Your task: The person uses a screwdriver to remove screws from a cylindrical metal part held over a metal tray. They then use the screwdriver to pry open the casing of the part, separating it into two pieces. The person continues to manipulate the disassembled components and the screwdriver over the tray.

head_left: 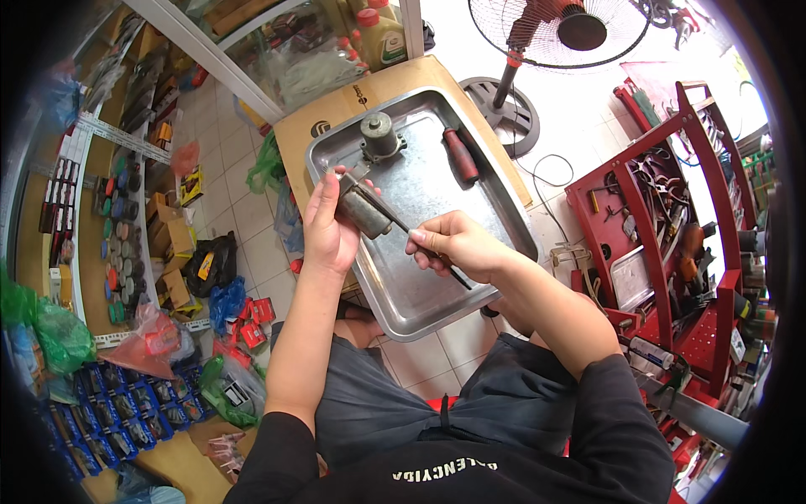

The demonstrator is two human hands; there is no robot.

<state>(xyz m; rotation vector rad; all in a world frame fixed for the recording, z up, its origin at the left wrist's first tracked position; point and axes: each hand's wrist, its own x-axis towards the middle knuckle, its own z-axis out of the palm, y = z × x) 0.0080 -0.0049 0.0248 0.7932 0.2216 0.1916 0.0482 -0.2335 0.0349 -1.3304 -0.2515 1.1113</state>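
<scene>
My left hand [330, 223] is wrapped round a small cylindrical metal motor [363, 208], tilted above the left part of a shiny metal tray [417, 330]. Between the fingers of my right hand [453, 245] is a thin dark rod-shaped tool [460, 278]. Its upper end lies along the motor's side; its other end sticks out below my hand. The exact kind of tool cannot be made out. A second cylindrical metal motor [378, 134] stands upright at the tray's far left. A screwdriver [460, 156] with a dark red handle lies at the far right of the tray.
A cardboard box [294, 134] supports the tray. At the right stands a red tool rack [617, 202] with pliers and other hand tools. A pedestal fan [504, 97] is beyond the tray. Shelves [126, 227] with small goods and plastic bags line the left.
</scene>
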